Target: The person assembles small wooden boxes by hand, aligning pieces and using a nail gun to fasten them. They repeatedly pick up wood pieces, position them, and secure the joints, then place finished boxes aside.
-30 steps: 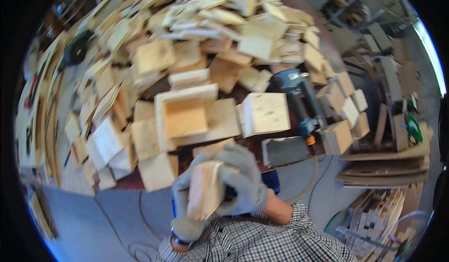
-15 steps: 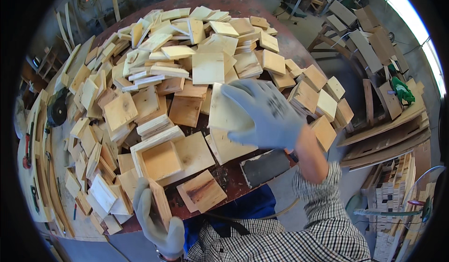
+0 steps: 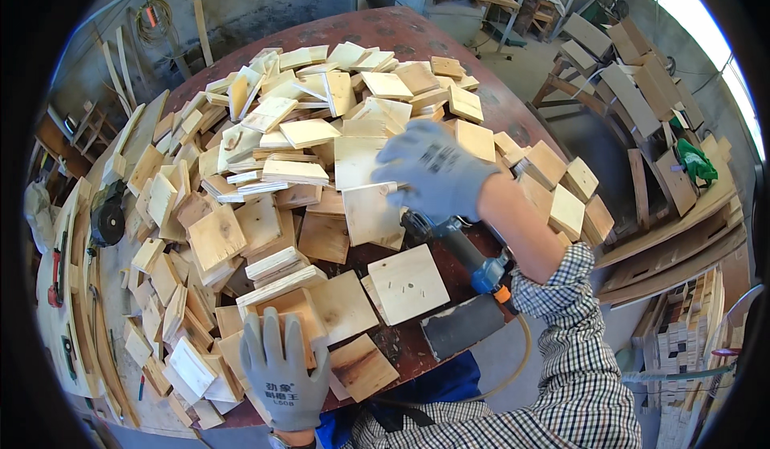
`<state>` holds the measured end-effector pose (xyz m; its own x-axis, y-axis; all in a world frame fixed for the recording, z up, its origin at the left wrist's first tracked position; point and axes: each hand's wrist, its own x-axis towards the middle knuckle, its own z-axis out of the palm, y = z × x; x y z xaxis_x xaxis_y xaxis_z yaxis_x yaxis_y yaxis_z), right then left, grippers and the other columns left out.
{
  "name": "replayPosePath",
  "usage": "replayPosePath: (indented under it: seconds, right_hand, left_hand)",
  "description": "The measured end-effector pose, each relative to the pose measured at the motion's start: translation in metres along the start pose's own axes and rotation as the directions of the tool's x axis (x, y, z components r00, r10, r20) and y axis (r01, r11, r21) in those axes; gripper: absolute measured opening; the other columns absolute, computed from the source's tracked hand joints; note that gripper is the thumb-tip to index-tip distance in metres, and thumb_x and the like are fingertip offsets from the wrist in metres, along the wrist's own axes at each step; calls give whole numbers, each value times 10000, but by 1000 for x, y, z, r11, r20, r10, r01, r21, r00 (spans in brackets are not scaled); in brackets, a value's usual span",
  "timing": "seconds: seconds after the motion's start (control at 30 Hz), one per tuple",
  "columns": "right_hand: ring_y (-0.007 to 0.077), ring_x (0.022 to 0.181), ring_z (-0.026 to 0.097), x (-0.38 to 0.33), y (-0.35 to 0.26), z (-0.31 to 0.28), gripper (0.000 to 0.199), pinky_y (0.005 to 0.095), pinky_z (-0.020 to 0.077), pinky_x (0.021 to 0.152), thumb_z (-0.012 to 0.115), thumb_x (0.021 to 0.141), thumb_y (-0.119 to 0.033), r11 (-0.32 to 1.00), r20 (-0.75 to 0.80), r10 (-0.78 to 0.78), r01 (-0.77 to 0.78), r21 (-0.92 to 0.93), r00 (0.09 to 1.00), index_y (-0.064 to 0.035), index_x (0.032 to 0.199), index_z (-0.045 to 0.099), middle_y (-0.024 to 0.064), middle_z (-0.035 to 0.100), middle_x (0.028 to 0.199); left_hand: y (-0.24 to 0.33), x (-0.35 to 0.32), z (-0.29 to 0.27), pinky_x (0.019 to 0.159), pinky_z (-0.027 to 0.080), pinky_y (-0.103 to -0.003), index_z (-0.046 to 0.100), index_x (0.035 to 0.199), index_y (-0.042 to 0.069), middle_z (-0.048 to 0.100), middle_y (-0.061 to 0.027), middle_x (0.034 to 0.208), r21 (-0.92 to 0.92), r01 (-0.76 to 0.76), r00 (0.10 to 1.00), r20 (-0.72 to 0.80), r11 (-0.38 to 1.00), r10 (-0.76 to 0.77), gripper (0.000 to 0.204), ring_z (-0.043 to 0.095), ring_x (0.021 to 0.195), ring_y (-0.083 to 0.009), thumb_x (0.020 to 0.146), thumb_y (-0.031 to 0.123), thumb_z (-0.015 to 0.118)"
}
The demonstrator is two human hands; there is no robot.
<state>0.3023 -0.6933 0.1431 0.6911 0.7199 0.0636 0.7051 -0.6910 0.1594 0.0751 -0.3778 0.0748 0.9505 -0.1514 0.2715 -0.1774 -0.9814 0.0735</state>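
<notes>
My left hand (image 3: 285, 369), in a grey work glove, lies palm down with its fingers stretched over a small wooden block (image 3: 309, 318) at the table's near edge. My right hand (image 3: 437, 168), gloved alike, reaches over the heap with thumb and fingers apart. Its fingertips are at the edges of a pale square block (image 3: 358, 160) and of another square block (image 3: 371, 212) just nearer. Under the right wrist lies a blue and black air-powered hand tool (image 3: 469, 256). A pale square block (image 3: 409, 283) and a brown-streaked block (image 3: 365, 366) lie between the hands.
A large heap of wooden blocks (image 3: 277, 116) covers the red-brown table (image 3: 385, 28). A dark flat pad (image 3: 461, 326) sits at the near edge, beside a yellowish hose (image 3: 525, 349). Long wooden strips and a black tape reel (image 3: 107, 214) are at left. Stacked boards (image 3: 682, 248) stand at right.
My left hand has put down the upright block it held and now lies flat. My right hand has moved farther away and leftward, uncovering the air tool and the pale block beneath it.
</notes>
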Motion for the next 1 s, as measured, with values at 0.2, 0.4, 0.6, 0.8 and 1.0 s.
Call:
replayPosePath:
  seconds: [0.2, 0.4, 0.6, 0.8, 1.0]
  right_hand:
    - [341, 1246, 642, 15, 109, -5, 383, 458, 468, 1120, 640, 1016, -348, 849, 34, 525, -520, -93, 851, -209, 1366, 711, 123, 692, 1348]
    - [305, 1193, 656, 37, 81, 31, 406, 472, 475, 1087, 635, 1022, -432, 991, -298, 18, 21, 129, 954, -204, 1351, 701, 91, 704, 1280]
    - [230, 1216, 621, 58, -24, 33, 300, 407, 468, 1096, 745, 916, -378, 821, -179, -539, 560, 107, 823, -210, 1163, 713, 17, 659, 1275]
    - [215, 1238, 593, 59, -17, 47, 370, 404, 496, 1061, 781, 855, -295, 829, 41, -523, 519, -210, 852, -263, 1206, 668, -8, 597, 1293]
    - [262, 1219, 595, 46, 33, 30, 446, 433, 507, 1069, 728, 861, -62, 958, -84, -278, 271, -90, 957, -293, 1238, 671, 13, 569, 1344]
  left_hand:
    - [1, 4, -1, 1187, 348, -588, 636, 1367, 39, 545, -214, 1506, 30, 9, 998, 57, 1000, -11, 545, 412, 1486, -476, 886, 275, 739]
    - [3, 4, -1, 1181, 350, -588, 640, 1352, 47, 558, -211, 1489, 53, 17, 994, 103, 998, -22, 532, 422, 1478, -470, 873, 259, 733]
    - [1, 12, 0, 1095, 419, -584, 680, 1209, 60, 601, -181, 1362, 70, -22, 1000, 22, 997, 20, 434, 511, 1352, -443, 823, 249, 744]
    - [2, 11, 1, 1089, 425, -581, 685, 1200, 73, 608, -176, 1357, 76, 6, 999, 39, 997, -9, 416, 526, 1335, -443, 818, 230, 733]
    - [3, 13, 0, 1086, 428, -581, 687, 1194, 78, 614, -170, 1358, 66, 2, 1000, 31, 998, -4, 407, 541, 1319, -445, 815, 221, 728]
